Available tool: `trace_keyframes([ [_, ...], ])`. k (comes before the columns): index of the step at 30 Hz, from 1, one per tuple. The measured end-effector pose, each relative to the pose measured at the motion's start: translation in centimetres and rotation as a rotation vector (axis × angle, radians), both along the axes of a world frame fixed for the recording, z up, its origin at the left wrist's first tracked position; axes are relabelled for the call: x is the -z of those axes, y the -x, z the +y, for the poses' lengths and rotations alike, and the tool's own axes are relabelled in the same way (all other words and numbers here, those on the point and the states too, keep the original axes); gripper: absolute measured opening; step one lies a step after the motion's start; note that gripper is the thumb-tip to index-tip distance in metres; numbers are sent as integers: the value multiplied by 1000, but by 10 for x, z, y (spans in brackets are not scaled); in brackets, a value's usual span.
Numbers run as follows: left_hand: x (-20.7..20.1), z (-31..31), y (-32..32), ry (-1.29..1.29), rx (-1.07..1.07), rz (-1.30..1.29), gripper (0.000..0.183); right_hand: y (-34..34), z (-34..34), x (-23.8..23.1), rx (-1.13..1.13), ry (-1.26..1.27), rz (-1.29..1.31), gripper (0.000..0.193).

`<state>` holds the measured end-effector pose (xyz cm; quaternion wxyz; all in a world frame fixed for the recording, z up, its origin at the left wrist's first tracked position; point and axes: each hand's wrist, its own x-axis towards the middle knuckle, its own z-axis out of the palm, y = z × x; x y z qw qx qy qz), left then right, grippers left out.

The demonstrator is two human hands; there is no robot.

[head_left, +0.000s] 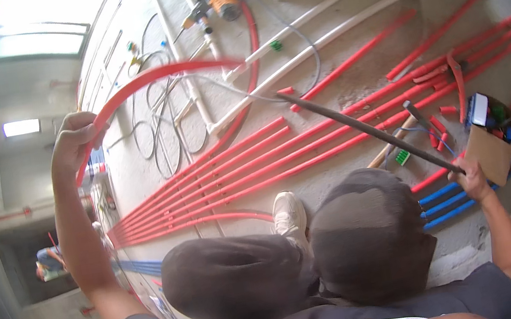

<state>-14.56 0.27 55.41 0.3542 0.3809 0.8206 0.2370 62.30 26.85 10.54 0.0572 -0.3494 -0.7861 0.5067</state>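
Observation:
My left hand (79, 135), raised at the left, is closed around a red plastic conduit pipe (152, 75). The pipe arcs up and over to the right, and its far end is blurred. My right hand (472, 179), low at the right, grips the near end of a long dark grey rod (364, 127). That rod slants up and left across the red pipes (219, 183) on the floor, its far tip apart from the bent pipe. Whether the rod is smooth or coiled cannot be made out.
Beside my right hand stands an open cardboard box (492, 152) of small items, with a hammer (419, 117) nearby. Blue pipes (449, 202) run close to it. Farther off lie white pipes (312, 50), a loose grey cable (157, 128) and an orange power tool (224, 4). Another person (51, 262) is at far left.

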Motion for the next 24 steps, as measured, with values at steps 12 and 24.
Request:
trace_keyframes([
  [12,179,69,-181,-692,319,1036,37,181,1,-98,-50,244,172,52],
  [24,240,14,-168,-508,442,674,36,274,21,-196,204,1124,1635,43],
])
